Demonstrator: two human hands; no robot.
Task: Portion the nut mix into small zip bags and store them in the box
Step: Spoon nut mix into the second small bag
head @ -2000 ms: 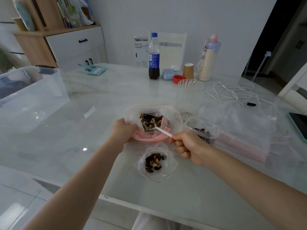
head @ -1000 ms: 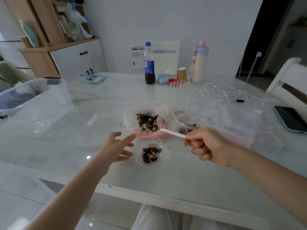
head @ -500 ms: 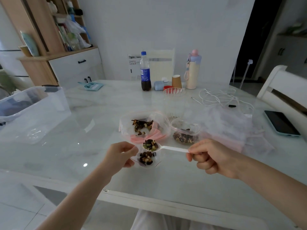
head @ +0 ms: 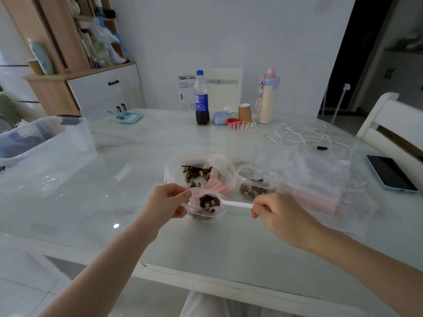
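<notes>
- Head view: small zip bag [head: 207,211] just above bench [head: 137,202], rim pinched by left hand [head: 167,203].
- Right hand [head: 274,213] gripping spoon [head: 235,204], nut mix [head: 207,202] over bag mouth.
- Likely light, limp, slippery film; best held at the rim.

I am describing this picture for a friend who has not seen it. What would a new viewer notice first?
First, near the table's front edge, the right hand holds a white spoon heaped with nut mix over a small zip bag, which the left hand holds open. Just behind lies the large bag of nut mix, with another filled small bag to its right. A clear storage box stands at the far left.
</notes>
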